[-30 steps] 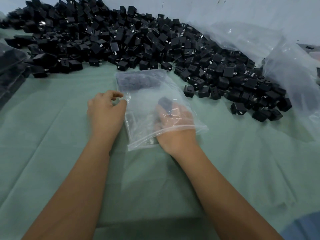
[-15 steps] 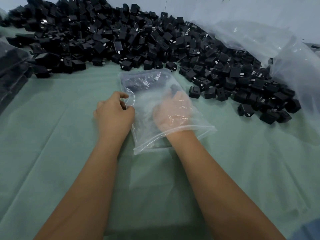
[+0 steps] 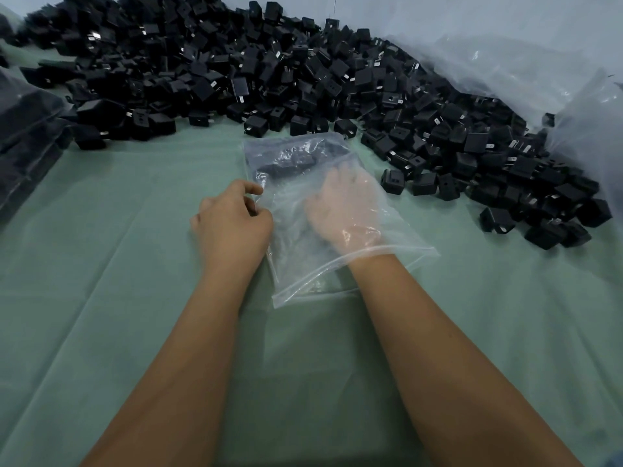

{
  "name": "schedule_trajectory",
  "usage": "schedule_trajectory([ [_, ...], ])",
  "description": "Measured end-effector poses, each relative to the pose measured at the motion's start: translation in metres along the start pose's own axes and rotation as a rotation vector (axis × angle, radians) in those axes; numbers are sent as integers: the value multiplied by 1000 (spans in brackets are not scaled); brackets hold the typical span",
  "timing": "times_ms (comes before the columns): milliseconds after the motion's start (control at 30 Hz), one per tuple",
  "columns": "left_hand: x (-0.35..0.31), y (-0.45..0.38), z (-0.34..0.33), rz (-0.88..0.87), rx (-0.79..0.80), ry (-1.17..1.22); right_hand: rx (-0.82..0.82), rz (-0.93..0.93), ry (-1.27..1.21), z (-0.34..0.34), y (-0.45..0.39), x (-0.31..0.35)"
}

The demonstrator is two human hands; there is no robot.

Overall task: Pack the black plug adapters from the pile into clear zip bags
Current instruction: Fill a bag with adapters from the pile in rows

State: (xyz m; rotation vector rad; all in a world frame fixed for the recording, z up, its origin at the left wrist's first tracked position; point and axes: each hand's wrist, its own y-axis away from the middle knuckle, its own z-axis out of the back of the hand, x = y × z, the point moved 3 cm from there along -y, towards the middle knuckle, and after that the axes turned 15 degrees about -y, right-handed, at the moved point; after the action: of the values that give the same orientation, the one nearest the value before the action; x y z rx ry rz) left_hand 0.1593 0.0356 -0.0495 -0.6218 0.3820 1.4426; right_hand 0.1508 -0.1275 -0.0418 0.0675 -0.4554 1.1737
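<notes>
A clear zip bag (image 3: 303, 264) lies flat on the green cloth, its open mouth toward me. My left hand (image 3: 232, 220) pinches the bag's left edge between thumb and fingers. My right hand (image 3: 344, 210) is inside the bag up to the wrist, fingertips at the dark plug adapters (image 3: 293, 160) lined up along the bag's far end. The plastic blurs the fingers, so I cannot tell whether they hold one. A large pile of loose black plug adapters (image 3: 269, 72) stretches across the back and down the right side.
A big crumpled clear plastic sheet (image 3: 505, 62) rises at the back right behind the pile. Stacked bags filled with dark adapters (image 3: 23, 129) sit at the left edge. Green cloth (image 3: 101, 281) covers the table in front of me.
My right hand, which carried a black adapter at the bag's mouth, has slid deeper to the far end. The left hand stays on the bag's left edge.
</notes>
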Motion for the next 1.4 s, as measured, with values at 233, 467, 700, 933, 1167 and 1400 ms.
schedule_trajectory([
  [233,0,-2,-2,-36,-31,-87,131,158,101,-5,10,-9],
  [467,-12,1,-12,-375,144,-25,626,451,8,37,91,23],
  [700,-6,-5,-21,-364,160,-342,179,254,-665,134,67,2],
  [933,0,-10,-16,-194,136,-192,-153,-59,-485,40,13,-87],
  [1167,-4,-10,-16,-180,129,-203,-175,48,-246,25,8,-95],
  [1400,-4,-9,-15,-185,118,-155,-220,-110,-690,32,20,-105],
])
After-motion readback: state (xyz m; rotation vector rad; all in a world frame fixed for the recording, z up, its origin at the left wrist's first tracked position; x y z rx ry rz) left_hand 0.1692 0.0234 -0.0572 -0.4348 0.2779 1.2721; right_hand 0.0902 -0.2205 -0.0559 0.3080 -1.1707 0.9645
